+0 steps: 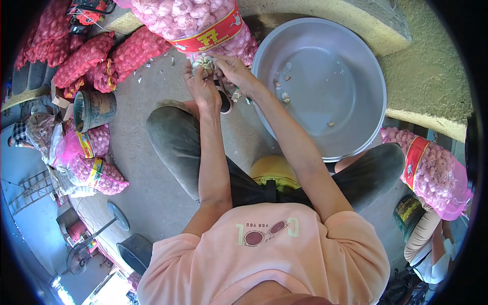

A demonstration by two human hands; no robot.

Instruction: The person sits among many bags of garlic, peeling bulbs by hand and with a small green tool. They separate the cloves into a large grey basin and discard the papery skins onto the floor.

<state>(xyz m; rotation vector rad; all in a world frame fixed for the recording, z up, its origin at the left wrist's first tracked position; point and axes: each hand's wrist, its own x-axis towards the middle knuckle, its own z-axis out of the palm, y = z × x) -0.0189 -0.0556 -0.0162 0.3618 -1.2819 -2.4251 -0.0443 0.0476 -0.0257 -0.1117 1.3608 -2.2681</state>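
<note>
My left hand is wrapped round the lower left of a pale garlic bulb, held up in front of a large mesh sack of garlic with a red and yellow band. At the bulb's right side is my right hand, its fingers bent and pressed together against the bulb. Whether those fingertips grip a single clove is too small to tell. Right of my hands stands a wide grey basin, with a few loose cloves and bits of skin on its bottom.
Red mesh sacks and a dark bucket are at the upper left. A yellow bucket sits between my legs. Another garlic sack and a seated person are at the right. A fan stands lower left.
</note>
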